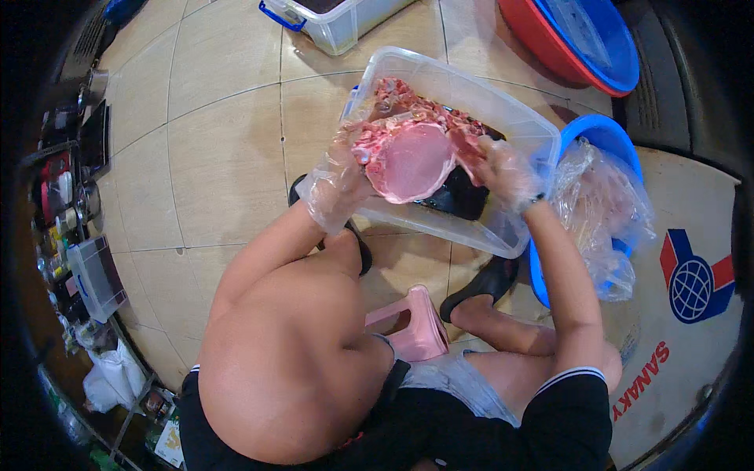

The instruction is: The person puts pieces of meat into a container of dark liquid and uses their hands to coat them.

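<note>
A large piece of raw meat [417, 160], possibly bone-in pork loin, is held above a clear plastic bin [447, 228]. Its round, pale pink cut face is turned up, and rough red meat and bone run along its far side. My left hand [344, 173], in a clear disposable plastic glove, grips the left end. On the other side my right hand [505, 173], gloved the same way, holds a reddish edge of the meat; its fingertips are partly hidden. Dark liquid [462, 194] shows in the bin beneath.
At the right stands a blue basin [539, 277] with clear plastic bags [601, 218] in it, beside a white Sanaky chest freezer [648, 282]. Red and blue basins [530, 41] are stacked beyond. Another bin [336, 29] lies ahead. A pink plastic stool [421, 329] is below me.
</note>
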The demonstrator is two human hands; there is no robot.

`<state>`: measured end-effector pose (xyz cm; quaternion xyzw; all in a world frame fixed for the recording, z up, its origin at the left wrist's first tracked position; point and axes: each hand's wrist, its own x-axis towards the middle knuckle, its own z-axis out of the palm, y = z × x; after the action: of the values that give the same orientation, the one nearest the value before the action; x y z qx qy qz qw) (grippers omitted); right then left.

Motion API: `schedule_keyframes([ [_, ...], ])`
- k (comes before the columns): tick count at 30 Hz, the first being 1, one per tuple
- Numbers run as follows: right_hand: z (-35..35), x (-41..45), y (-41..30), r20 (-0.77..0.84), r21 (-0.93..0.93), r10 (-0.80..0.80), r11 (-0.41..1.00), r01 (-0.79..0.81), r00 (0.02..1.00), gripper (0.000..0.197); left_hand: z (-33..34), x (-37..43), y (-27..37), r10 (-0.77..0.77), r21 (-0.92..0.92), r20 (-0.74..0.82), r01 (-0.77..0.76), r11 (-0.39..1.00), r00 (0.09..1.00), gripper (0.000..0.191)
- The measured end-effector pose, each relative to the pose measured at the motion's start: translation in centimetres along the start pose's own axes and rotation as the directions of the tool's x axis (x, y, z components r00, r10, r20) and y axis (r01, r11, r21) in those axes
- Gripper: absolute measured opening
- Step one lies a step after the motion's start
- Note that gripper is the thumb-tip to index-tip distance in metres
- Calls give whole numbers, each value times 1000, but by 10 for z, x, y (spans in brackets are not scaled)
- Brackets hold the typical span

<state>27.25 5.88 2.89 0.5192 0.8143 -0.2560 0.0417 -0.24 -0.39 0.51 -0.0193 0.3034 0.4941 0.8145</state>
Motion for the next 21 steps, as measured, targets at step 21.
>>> schedule_keyframes([
  [21, 72, 31, 47, 365, 32, -66, 998, 59, 929, 27, 10, 0, -4, -4, 6, -121, 5, 1000, 993, 51],
])
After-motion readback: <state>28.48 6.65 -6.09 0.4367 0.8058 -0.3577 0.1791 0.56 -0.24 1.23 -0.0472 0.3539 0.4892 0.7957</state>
